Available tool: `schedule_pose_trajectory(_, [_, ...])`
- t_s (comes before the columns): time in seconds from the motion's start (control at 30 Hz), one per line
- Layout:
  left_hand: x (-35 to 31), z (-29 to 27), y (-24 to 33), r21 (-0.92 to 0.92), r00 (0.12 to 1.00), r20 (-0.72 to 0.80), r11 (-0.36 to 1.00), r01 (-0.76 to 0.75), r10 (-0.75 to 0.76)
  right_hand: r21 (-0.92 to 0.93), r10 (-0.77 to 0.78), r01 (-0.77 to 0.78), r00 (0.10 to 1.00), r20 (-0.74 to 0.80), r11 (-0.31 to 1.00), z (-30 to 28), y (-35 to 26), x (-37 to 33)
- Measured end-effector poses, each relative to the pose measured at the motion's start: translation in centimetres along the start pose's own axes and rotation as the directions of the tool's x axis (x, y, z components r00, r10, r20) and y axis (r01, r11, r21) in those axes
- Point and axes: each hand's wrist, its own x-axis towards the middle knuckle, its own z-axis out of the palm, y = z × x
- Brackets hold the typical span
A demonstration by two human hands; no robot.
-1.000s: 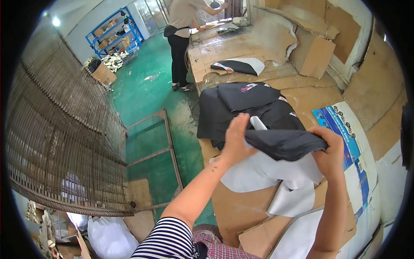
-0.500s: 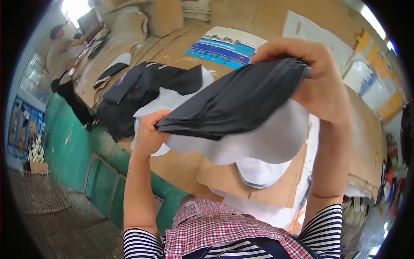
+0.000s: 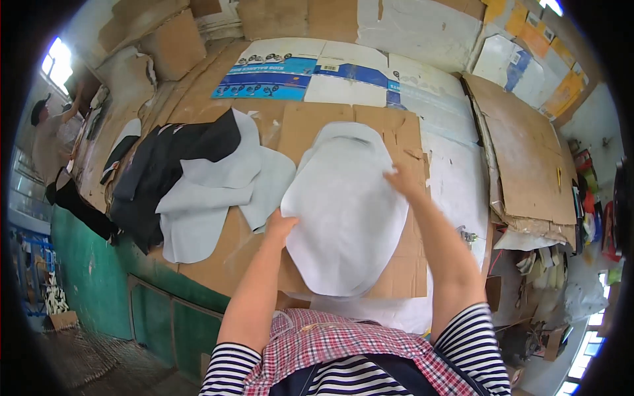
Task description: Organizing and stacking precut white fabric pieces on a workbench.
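A pale, rounded fabric piece [image 3: 347,211], white side up, lies over another pale piece on the cardboard in front of me. At its left edge, my left hand [image 3: 281,226] is closed, with the thumb on top and the other fingers hidden beneath. My right hand [image 3: 404,181] is at the upper right edge, its fingers bent over the rim and a little blurred. Left of it lies a loose pile of black fabric pieces [image 3: 148,175] with pale-backed pieces [image 3: 218,175] folded over one another.
Flat cardboard [image 3: 317,125] covers the table, with a blue and white printed carton sheet [image 3: 264,76] at the back. A stack of brown cardboard [image 3: 528,152] stands at the right. Another person [image 3: 53,132] is at the far left, beyond the green table side [image 3: 86,257].
The piece held up in both hands, dark side showing, now lies flat with its white side up. Both hands have come down to its edges. The view has shifted to the right.
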Motion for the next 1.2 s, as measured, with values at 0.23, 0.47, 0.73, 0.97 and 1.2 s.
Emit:
schedule_pose_trajectory(0.23, [-3.5,-1.6,0.6,-0.225,0.965,-0.138,0.956,0.189,-0.223,0.369,0.093,-0.019,0.979,-0.184,0.929,1.6,1.3,-13.8])
schedule_pose_trajectory(0.47, [-2.8,-1.7,-1.8,-0.074,0.979,-0.145,0.988,0.136,-0.146,0.076,-0.013,0.028,0.983,-0.185,0.997,0.7,-0.4,-14.0])
schedule_pose_trajectory(0.73, [-2.9,-0.8,0.3,-0.122,0.972,-0.213,0.984,-0.131,0.103,-0.147,0.136,-0.124,0.988,0.073,0.981,-0.7,-2.3,-11.8])
schedule_pose_trajectory(0.97, [-2.2,-1.1,2.2,0.041,0.988,-0.142,0.997,-0.059,0.065,0.015,0.049,-0.047,0.987,-0.150,0.999,1.5,0.3,-12.6])
schedule_pose_trajectory(1.2, [-2.5,-0.9,0.3,0.231,0.948,-0.288,0.970,-0.072,0.139,-0.032,0.035,-0.036,0.999,-0.013,0.999,0.6,-2.0,-13.1])
